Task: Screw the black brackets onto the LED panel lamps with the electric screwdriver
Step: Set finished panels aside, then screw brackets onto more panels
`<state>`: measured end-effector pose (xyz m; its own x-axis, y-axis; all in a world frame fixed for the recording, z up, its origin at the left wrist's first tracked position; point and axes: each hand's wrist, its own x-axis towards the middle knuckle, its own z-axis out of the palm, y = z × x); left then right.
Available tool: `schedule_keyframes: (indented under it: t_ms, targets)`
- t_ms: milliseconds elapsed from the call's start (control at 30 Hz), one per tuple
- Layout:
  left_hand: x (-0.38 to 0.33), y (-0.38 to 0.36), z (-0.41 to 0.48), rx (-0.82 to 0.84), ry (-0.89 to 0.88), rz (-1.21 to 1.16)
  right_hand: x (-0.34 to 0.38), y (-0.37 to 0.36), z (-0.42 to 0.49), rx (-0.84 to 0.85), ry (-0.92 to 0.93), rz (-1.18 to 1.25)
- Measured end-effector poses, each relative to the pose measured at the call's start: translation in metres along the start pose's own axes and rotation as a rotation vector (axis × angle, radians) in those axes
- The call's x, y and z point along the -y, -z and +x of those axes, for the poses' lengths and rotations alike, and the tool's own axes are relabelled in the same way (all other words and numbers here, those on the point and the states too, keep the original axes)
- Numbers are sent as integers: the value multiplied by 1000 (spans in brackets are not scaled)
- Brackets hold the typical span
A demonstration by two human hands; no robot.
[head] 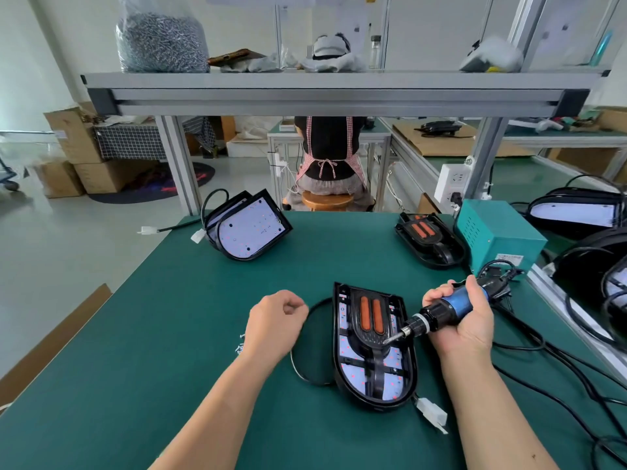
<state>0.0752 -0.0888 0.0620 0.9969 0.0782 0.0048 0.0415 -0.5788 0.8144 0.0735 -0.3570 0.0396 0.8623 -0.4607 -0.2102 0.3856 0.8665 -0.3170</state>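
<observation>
The right hand (464, 320) is gripping the electric screwdriver (451, 308) in curled fingers, its bit touching the black bracket (369, 340) on the LED panel lamp (349, 351) lying on the tabletop (169, 317). The left hand (276, 320) is hovering beside it, fingers curled in a fist.

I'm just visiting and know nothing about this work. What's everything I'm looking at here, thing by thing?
green mat: one, the work surface.
LED panel lamp: one, black housing, white panel, mat centre.
black bracket: one, two orange strips, lying on that lamp.
electric screwdriver: one, blue and black, tip over the bracket.
bare lamps: seemingly two, black, mat's far left.
bracketed lamp: one, black, far right.
power box: one, teal, right edge.
loose screws: few, silver, by the left wrist.
bag of screws: one, clear, on the top shelf.
seated person: one, on a stool beyond the mat.
left hand: fingers curled, left of the lamp.
right hand: grips the screwdriver.
</observation>
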Motion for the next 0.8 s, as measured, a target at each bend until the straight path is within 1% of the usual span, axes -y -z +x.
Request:
schedule_keyframes:
  t_ms: [67,133,267,367,467,800]
  targets:
    - [11,13,6,-54,1,124,0,0,1,-4,-1,1]
    - [19,22,12,-50,-9,228,-1,-1,1,-9,-1,6]
    - [21,30,18,81,-29,407,-1,-1,1,-16,-1,9]
    - [19,32,18,177,-89,569,-1,0,1,-17,1,13]
    - [18,31,17,203,-146,730,-1,0,1,-15,7,6]
    - [21,26,13,152,-257,926,-1,2,2,7,12,-19]
